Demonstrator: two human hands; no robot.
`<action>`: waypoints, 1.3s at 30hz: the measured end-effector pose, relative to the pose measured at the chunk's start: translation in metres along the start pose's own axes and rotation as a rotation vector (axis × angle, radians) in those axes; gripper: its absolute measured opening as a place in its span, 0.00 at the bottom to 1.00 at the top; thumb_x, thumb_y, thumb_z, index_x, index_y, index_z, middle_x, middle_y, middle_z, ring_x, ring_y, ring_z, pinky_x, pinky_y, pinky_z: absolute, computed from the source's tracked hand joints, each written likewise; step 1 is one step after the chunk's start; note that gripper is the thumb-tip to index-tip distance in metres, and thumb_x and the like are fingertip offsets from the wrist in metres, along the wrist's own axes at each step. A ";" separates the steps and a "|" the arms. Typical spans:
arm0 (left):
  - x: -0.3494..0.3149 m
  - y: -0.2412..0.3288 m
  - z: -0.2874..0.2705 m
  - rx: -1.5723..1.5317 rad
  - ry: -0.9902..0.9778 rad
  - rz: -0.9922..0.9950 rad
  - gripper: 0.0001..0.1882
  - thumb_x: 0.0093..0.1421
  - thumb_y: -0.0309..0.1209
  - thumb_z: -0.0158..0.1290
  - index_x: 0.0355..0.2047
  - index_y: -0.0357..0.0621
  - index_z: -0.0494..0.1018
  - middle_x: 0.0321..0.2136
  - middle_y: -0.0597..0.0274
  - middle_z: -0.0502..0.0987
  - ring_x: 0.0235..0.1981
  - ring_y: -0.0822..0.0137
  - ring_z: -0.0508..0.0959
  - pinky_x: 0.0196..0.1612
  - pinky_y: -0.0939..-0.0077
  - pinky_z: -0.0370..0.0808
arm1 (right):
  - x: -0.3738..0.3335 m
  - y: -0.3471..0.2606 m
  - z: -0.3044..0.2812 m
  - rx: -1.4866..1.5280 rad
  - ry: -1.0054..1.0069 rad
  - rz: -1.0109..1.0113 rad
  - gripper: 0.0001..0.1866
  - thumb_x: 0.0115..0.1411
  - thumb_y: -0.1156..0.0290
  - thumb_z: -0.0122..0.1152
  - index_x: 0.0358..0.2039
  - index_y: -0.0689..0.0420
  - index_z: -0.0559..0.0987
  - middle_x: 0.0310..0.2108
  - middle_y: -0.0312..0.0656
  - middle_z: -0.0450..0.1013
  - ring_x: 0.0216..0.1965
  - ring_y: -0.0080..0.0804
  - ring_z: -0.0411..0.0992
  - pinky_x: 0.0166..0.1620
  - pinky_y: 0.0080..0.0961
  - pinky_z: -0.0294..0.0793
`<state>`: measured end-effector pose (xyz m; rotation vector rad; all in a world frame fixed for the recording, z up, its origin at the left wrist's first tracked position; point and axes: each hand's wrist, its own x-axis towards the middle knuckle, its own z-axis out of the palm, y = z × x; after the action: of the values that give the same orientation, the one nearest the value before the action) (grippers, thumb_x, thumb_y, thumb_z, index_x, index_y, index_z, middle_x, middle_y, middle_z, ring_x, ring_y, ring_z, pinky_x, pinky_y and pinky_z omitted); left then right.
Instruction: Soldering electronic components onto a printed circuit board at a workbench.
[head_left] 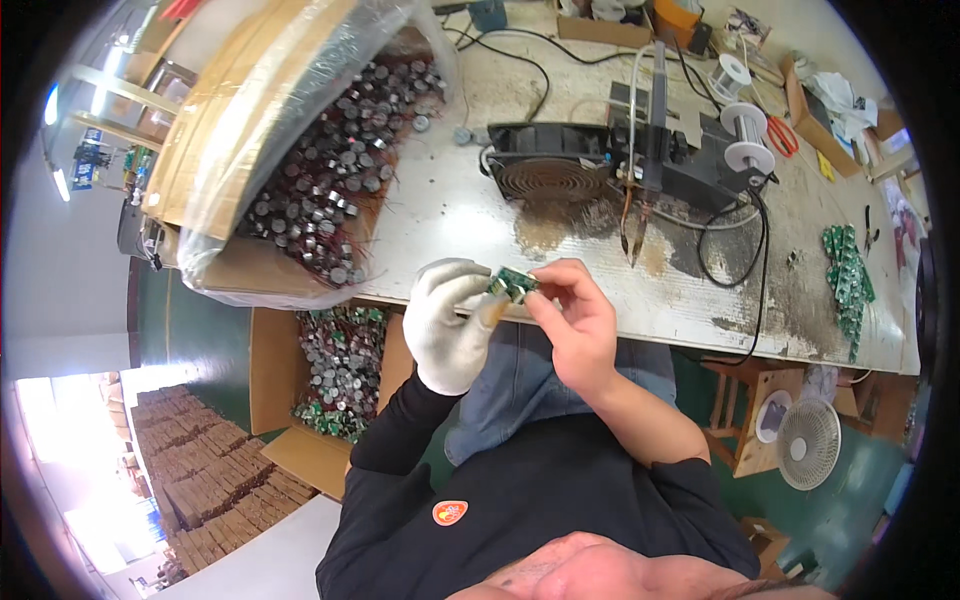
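The scene is brightly lit, with the strongest light at the lower left, where a large opening (pixel 85 460) is burnt out to plain white and its surroundings look hazy. Lamp tubes (pixel 61 184) glow at the upper left, and streaks of glare run over the clear plastic (pixel 215 150) nearby. The desk (pixel 455 215) carries a whitish sheen left of centre, while the space beneath it at the lower right is dimmer. The circuit board (pixel 514 284) between the fingers (pixel 566 276) is fairly clear, its finest detail too small to read. Fisheye distortion bows the desk's edge, and a black border swallows the corners.
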<state>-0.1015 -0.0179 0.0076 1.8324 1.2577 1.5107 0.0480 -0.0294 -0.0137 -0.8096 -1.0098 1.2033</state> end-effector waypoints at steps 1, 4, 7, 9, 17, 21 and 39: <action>0.000 -0.003 -0.002 -0.170 0.028 -0.101 0.13 0.53 0.26 0.62 0.36 0.34 0.73 0.35 0.53 0.75 0.37 0.62 0.76 0.43 0.75 0.71 | 0.006 0.002 0.007 0.005 -0.011 -0.016 0.10 0.57 0.82 0.59 0.40 0.63 0.74 0.38 0.37 0.67 0.37 0.21 0.65 0.41 0.17 0.66; 0.008 -0.005 -0.014 -0.340 0.042 -0.307 0.15 0.54 0.26 0.61 0.39 0.29 0.73 0.37 0.56 0.76 0.38 0.71 0.74 0.40 0.77 0.72 | 0.024 -0.004 0.030 0.286 0.050 0.227 0.07 0.58 0.81 0.59 0.39 0.63 0.75 0.37 0.37 0.73 0.39 0.19 0.70 0.43 0.16 0.69; 0.021 0.000 -0.025 -0.474 0.033 -0.422 0.14 0.53 0.25 0.62 0.37 0.30 0.73 0.34 0.57 0.77 0.35 0.72 0.76 0.39 0.79 0.73 | 0.043 -0.002 0.043 0.368 0.016 0.198 0.06 0.59 0.80 0.60 0.37 0.63 0.76 0.34 0.37 0.75 0.36 0.18 0.72 0.42 0.15 0.71; 0.029 -0.008 -0.034 -0.693 0.060 -0.560 0.12 0.53 0.23 0.62 0.36 0.33 0.72 0.31 0.58 0.79 0.30 0.71 0.78 0.36 0.81 0.74 | 0.050 0.002 0.053 0.381 0.002 0.178 0.06 0.58 0.79 0.61 0.37 0.64 0.76 0.33 0.36 0.75 0.34 0.18 0.72 0.40 0.15 0.71; 0.036 -0.043 -0.056 -1.064 -0.142 -0.815 0.15 0.60 0.31 0.52 0.45 0.36 0.70 0.38 0.54 0.77 0.38 0.64 0.77 0.39 0.70 0.74 | 0.060 0.022 0.064 0.298 -0.047 0.263 0.05 0.59 0.75 0.62 0.32 0.63 0.77 0.29 0.35 0.75 0.30 0.17 0.70 0.36 0.14 0.70; 0.030 -0.055 -0.054 -1.108 -0.214 -0.838 0.17 0.62 0.33 0.49 0.48 0.36 0.68 0.40 0.54 0.76 0.39 0.63 0.77 0.40 0.68 0.75 | 0.060 0.026 0.062 0.374 -0.039 0.304 0.05 0.59 0.74 0.62 0.32 0.63 0.77 0.28 0.33 0.74 0.29 0.16 0.69 0.35 0.14 0.68; -0.022 0.006 -0.101 -0.813 0.372 -0.895 0.19 0.62 0.30 0.50 0.51 0.34 0.69 0.26 0.62 0.75 0.19 0.79 0.68 0.23 0.83 0.70 | -0.007 0.008 0.037 -0.058 -0.372 0.161 0.15 0.52 0.82 0.62 0.41 0.64 0.73 0.34 0.37 0.68 0.37 0.25 0.65 0.45 0.21 0.65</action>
<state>-0.1933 -0.0601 0.0314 0.3838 1.1129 1.4844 0.0106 -0.0355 -0.0094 -0.7371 -1.3049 1.5044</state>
